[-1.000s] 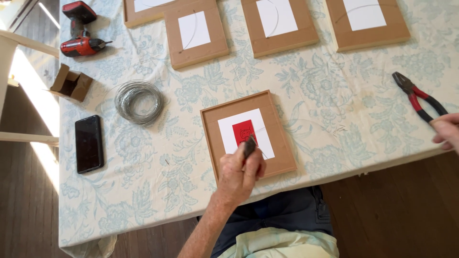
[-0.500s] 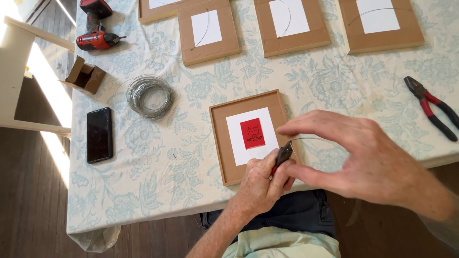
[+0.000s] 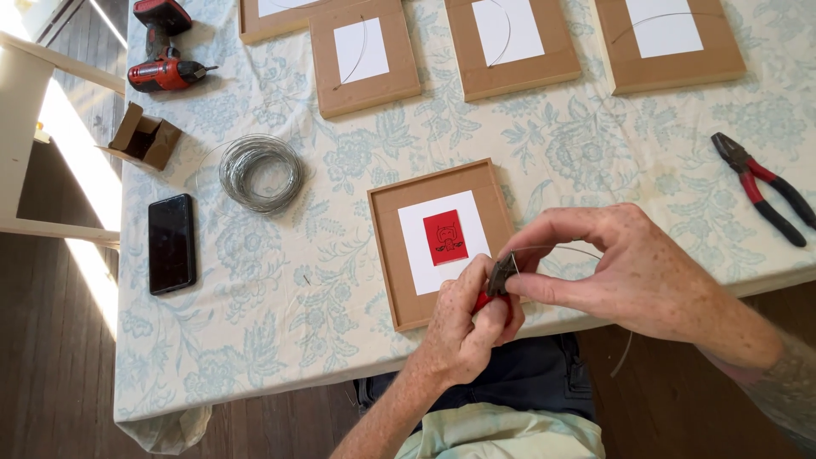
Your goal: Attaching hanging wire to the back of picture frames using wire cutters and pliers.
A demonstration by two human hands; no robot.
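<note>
Just right of the frame (image 3: 442, 242), the left hand (image 3: 463, 327) clamps a red-handled tool (image 3: 495, 285) while the right hand (image 3: 633, 272) pinches thin wire (image 3: 565, 249), which could slip and spring free.

One head-worn camera looks steeply down from above the seated person, close over the near edge of the bench (image 3: 280, 340), facing across it toward the far frames (image 3: 510, 42).

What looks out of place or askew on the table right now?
Little stands out. The small cardboard box lies tipped on its side with flaps open near the table's left edge. The nearest frame sits slightly rotated on the tablecloth. Nothing looks spilled or broken.
</note>
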